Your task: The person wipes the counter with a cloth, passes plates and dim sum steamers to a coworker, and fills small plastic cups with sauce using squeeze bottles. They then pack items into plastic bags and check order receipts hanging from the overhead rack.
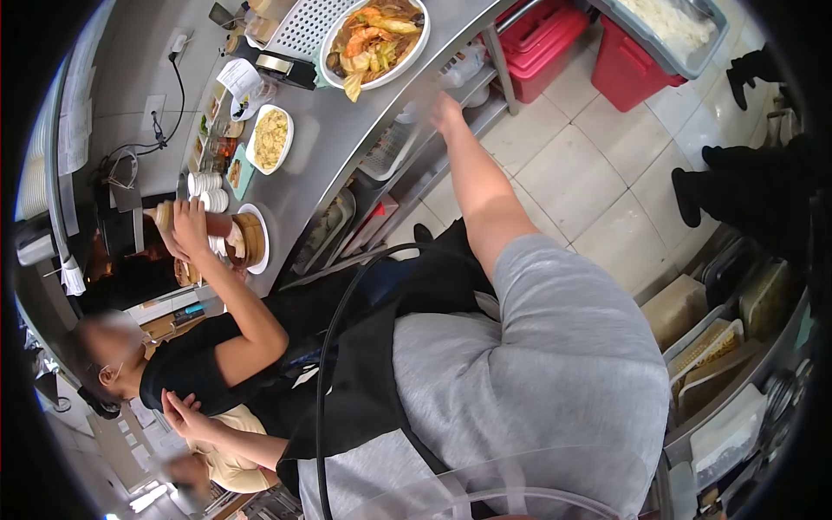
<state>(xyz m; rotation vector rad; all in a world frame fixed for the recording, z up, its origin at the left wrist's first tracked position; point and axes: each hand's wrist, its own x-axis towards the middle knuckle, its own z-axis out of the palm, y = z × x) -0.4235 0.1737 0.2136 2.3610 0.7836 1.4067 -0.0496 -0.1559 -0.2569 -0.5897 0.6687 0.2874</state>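
Platter (416, 51) on ctr (317, 143), dish (289, 139) btwn it & steamer (252, 237), steamer on plate (265, 227), shelf (485, 120) under ctr

Grey T-shirt (555, 364), black apron (351, 390), black cable (321, 425)

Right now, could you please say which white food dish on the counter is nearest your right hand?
The large oval dish, topped with orange pieces; the small yellow-filled dish and the round plate lie farther off.

Nothing you can read here
You see hanging sheets (76, 130) at the upper left and small papers (132, 440) at the lower left; any lettering is too small or blurred for you.
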